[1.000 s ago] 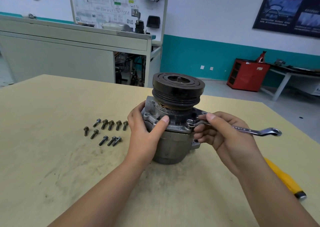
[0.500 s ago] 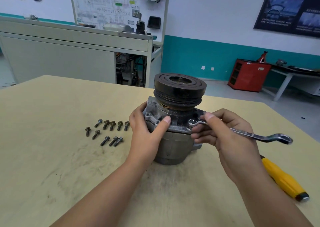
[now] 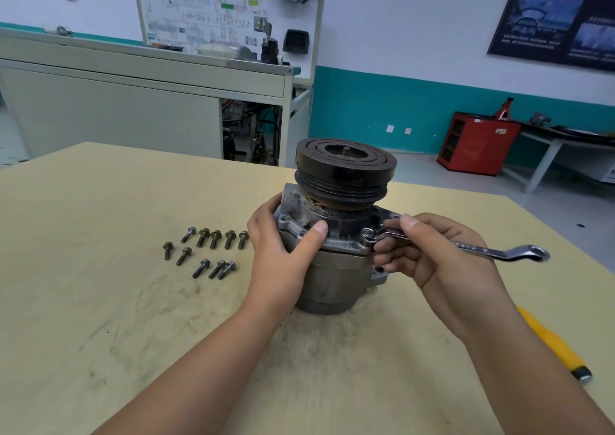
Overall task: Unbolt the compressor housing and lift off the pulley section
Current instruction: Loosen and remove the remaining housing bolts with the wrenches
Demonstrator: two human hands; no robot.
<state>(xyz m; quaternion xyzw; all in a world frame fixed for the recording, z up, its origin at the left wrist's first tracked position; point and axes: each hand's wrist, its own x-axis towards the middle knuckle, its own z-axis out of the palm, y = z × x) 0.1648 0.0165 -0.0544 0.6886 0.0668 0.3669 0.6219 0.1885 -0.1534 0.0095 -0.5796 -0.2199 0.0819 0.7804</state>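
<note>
- A yellow-handled tool [image 3: 552, 345] with a dark tip lies on the near right of the pale yellow wooden table [image 3: 100, 301]. The right forearm hides part of it.
- The left hand [image 3: 283, 255] grips the grey cast-metal compressor housing [image 3: 332, 278] from its left side. The thumb presses on the near face of the flange and the fingers wrap round the far left edge.
- The right hand [image 3: 429, 255] holds a slim silver combination wrench [image 3: 466, 246] close to its ring end, thumb on top of the shank and fingers curled under it.
- The ring end rests on the housing's bolted flange [image 3: 342, 243] at its near right edge, just left of the right hand's fingertips. Whether a bolt head sits inside the ring cannot be told. The wrench's other end sticks out to the right, clear of the table and blurred.
- The housing stands upright on the table's middle, between the two hands.
- Ten loose dark steel bolts [image 3: 206, 251] lie in two rough rows on the table, just left of the left hand and apart from it.
- The black grooved pulley [image 3: 346, 168] sits on top of the housing, above both hands, touched by neither.
- Beyond the table's far edge stand a long grey bench cabinet [image 3: 133, 102] at left with a white wiring-diagram board [image 3: 216, 9] above it, and a red metal cabinet [image 3: 476, 142] at right beneath a dark wall poster [image 3: 559, 15].
</note>
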